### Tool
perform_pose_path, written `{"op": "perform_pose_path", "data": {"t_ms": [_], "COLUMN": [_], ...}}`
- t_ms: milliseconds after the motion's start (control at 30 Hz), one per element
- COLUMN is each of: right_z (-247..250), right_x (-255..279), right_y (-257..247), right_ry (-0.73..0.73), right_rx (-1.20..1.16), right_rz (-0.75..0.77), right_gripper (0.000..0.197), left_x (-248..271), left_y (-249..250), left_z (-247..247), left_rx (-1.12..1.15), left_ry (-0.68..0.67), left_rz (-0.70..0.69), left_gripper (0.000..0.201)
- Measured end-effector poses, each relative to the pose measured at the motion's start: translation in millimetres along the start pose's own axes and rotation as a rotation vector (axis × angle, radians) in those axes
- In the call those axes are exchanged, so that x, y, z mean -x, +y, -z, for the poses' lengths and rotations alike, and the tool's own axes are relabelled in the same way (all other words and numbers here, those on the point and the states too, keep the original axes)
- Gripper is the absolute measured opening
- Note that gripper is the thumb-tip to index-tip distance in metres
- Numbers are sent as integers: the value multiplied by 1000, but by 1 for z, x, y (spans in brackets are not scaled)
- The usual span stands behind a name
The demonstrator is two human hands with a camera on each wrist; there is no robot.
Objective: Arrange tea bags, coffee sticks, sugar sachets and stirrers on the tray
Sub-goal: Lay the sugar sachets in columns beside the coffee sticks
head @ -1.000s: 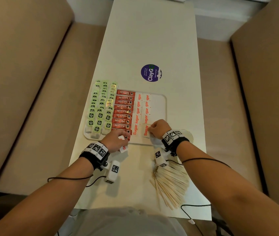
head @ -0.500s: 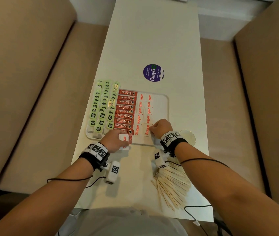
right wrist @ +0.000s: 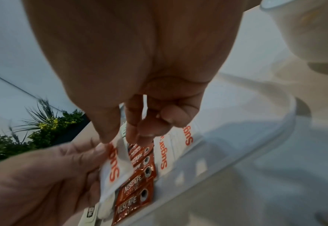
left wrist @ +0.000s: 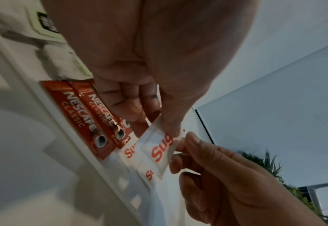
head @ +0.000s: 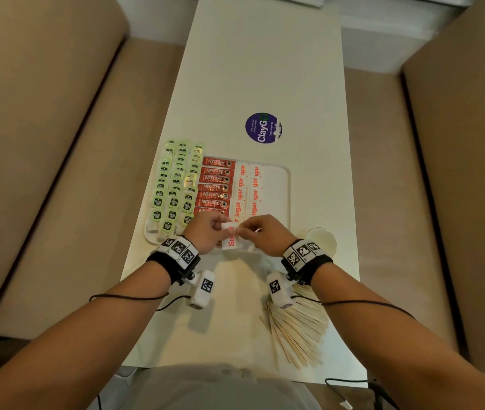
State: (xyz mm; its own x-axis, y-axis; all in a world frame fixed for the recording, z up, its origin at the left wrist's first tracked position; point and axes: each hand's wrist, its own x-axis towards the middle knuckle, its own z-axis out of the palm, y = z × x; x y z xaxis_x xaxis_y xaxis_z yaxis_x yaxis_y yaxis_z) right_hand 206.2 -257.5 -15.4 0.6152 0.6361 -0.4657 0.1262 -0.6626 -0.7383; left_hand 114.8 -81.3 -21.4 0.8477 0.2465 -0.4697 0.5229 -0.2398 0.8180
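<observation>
Both hands (head: 236,232) pinch sugar sachet (left wrist: 159,146) — over tray (head: 287,184) holding sachets.

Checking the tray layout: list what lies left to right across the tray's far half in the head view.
Tea bags → coffee sticks → sugar sachets → bare tray.

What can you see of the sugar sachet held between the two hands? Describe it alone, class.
The sugar sachet is a small white paper packet, flat and rectangular, printed "Sugar" in red-orange. It is lifted above the near edge of the tray, tilted. The left hand pinches one side and the right hand the opposite edge, thumb and fingers on its rim. It looks sealed. More sachets lie in the tray beneath it.
</observation>
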Motion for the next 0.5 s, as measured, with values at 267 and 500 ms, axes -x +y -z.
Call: {"op": "perform_pose_path", "data": {"t_ms": [267,500], "right_z": [7,6], "right_x": [3,14], "right_y": [7,17], "right_ry": [127,208], "right_rx": [-41,-242], "right_rz": [-116,-274], "right_gripper": [25,22], "left_x": [-22,-33], "left_y": [11,16], "left_z": [-9,-6], "left_rx": [-270,-708], "left_ry": [40,-14], "left_rz": [-91,-119], "left_gripper": [22,36]}}
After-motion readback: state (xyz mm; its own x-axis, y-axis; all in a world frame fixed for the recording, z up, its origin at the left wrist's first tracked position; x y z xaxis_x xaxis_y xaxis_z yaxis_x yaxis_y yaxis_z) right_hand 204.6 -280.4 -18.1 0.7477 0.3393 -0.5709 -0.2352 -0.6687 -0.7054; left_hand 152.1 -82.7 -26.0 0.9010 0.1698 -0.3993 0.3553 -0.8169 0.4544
